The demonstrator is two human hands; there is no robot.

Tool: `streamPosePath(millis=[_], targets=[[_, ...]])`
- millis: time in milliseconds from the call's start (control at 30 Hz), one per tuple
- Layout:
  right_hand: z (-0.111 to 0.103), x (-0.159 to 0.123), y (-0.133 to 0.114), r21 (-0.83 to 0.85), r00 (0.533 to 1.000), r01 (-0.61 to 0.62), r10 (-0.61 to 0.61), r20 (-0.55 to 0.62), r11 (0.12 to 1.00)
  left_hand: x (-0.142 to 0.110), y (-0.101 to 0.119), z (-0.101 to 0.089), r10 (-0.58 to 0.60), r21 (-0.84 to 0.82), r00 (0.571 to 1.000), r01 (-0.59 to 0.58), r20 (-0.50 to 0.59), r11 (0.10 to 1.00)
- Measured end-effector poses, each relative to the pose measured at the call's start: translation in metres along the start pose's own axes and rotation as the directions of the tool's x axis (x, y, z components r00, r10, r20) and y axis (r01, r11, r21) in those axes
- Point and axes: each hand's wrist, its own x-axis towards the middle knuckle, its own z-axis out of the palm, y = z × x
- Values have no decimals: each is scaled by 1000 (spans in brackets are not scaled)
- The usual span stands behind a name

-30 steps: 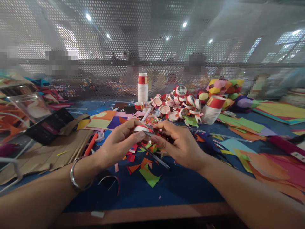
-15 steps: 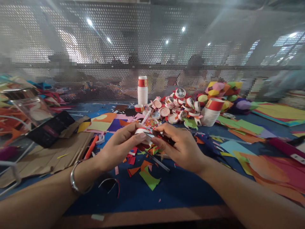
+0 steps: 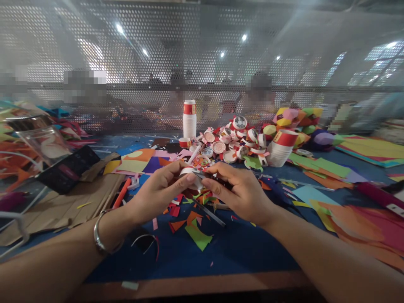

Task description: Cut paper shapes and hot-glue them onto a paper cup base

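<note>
Near the middle of the table my left hand (image 3: 158,190) is closed on a small cut piece of paper cup (image 3: 193,176), white with red edging. My right hand (image 3: 241,191) closes around a dark-handled tool with a grey blade (image 3: 200,174); whether it is scissors or a knife I cannot tell. The blade meets the cup piece between both thumbs. Below the hands lie paper scraps (image 3: 198,235) in green, orange and red, and a grey strip (image 3: 210,212). Just beyond them is a pile of cut cup bottoms (image 3: 219,147).
A stack of paper cups (image 3: 189,122) stands at the back, and another stack (image 3: 280,148) leans right of the pile. Cardboard (image 3: 94,195), a phone-like black object (image 3: 67,169) and a glass jar (image 3: 44,141) are on the left. Coloured sheets (image 3: 347,219) spread across the right.
The blade has shifted slightly against the cup piece, and the piece has turned a little in my left hand. Both hands stay in nearly the same place.
</note>
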Motion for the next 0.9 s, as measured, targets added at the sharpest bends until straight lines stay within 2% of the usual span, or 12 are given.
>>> streamPosePath(millis=[367, 767, 900], targets=[[-1, -1, 2, 83, 995, -80, 75, 58, 993, 1, 2, 3, 48, 10, 999, -48, 6, 999], [-3, 0, -2, 104, 994, -96, 89, 68, 990, 1, 0, 0, 37, -13, 999, -37, 1, 999], [-2, 1, -3, 157, 996, -75, 67, 61, 985, 0, -1, 0, 34, -59, 999, -34, 12, 998]])
